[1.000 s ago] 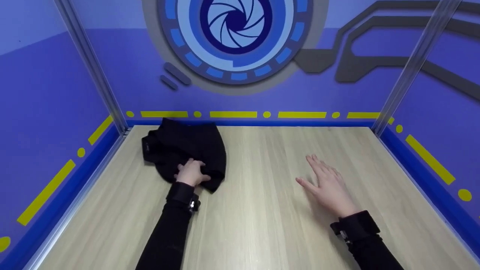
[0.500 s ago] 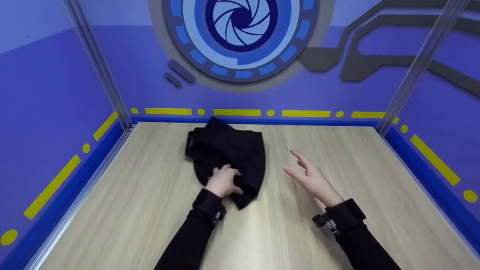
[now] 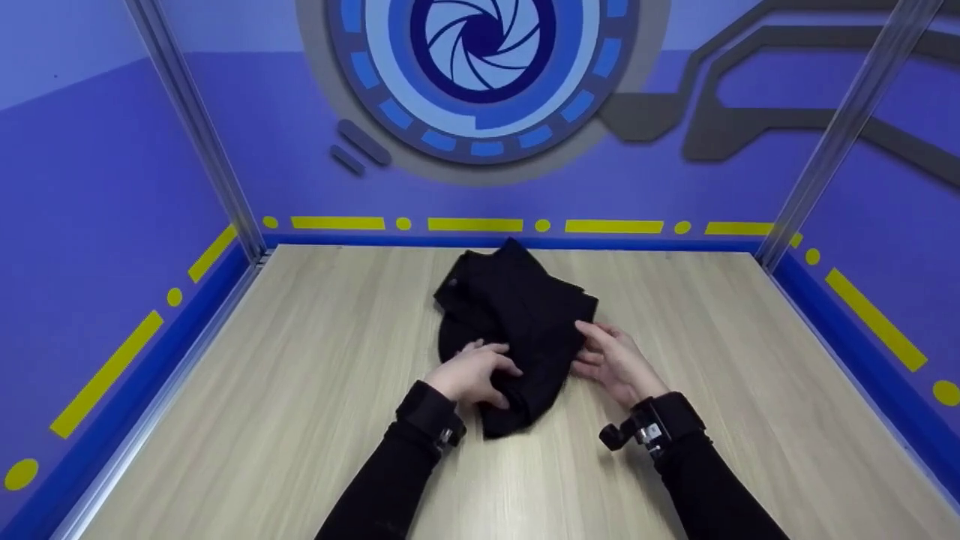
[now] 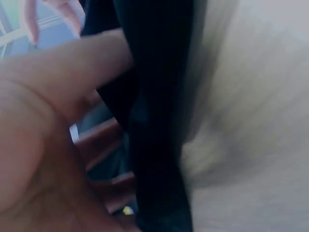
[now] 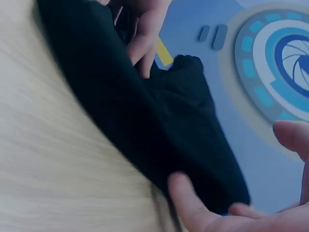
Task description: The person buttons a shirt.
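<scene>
A black cloth garment (image 3: 529, 315), folded over itself in a loose bundle, lies near the middle of the wooden table. My left hand (image 3: 474, 375) grips its near left part, thumb and fingers bent about a fold. Close up in the left wrist view, the dark cloth (image 4: 161, 96) passes between that thumb and the fingers, partly hiding the fingertips. My right hand (image 3: 615, 364) is at the garment's right edge, its fingers reaching along the side. In the right wrist view, this hand's thumb stands apart from the cloth (image 5: 145, 125) while fingertips overlap the edge.
The light wood table (image 3: 322, 375) is bounded by a blue-purple back wall (image 3: 480, 202) and side walls with yellow dashes. Metal corner posts (image 3: 199, 127) stand at the back. Both wrists carry black bands with small cameras.
The left hand has dragged the garment from the left side of the table to the middle, turning it slightly. The right hand has moved left to reach the garment's edge.
</scene>
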Demonstrator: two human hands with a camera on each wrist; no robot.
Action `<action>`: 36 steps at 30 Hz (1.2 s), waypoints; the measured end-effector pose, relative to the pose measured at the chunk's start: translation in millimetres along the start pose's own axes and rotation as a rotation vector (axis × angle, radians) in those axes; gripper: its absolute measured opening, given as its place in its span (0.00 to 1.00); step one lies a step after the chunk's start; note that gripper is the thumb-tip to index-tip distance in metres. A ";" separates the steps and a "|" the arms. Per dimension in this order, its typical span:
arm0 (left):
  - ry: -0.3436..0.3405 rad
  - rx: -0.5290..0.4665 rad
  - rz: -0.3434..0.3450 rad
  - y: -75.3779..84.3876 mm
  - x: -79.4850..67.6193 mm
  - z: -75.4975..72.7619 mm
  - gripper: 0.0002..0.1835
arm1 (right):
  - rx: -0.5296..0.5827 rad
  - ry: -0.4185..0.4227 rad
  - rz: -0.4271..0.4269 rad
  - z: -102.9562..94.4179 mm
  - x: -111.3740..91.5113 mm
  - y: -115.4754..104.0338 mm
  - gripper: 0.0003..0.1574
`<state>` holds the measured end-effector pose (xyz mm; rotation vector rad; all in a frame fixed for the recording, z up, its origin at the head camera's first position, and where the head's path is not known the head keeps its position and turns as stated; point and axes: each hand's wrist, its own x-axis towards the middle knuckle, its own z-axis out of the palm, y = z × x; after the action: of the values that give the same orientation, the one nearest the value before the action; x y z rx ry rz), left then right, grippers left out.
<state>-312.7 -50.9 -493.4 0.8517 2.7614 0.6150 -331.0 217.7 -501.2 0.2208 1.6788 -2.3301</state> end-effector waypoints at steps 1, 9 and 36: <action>-0.028 -0.001 0.032 0.2 0.3 0.1 0.27 | -0.002 0.000 0.005 -0.7 1.4 3.0 0.50; -0.089 -0.067 0.179 -1.7 5.0 5.2 0.17 | -0.049 -0.003 -0.045 3.5 5.4 19.4 0.33; 0.292 -0.269 -0.117 5.5 14.7 -8.0 0.35 | -0.411 -0.023 -0.252 40.5 -8.4 31.2 0.33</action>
<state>-324.3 -41.1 -484.6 0.5764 2.8570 1.1359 -312.6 171.0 -514.2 -0.1033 2.2319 -2.0678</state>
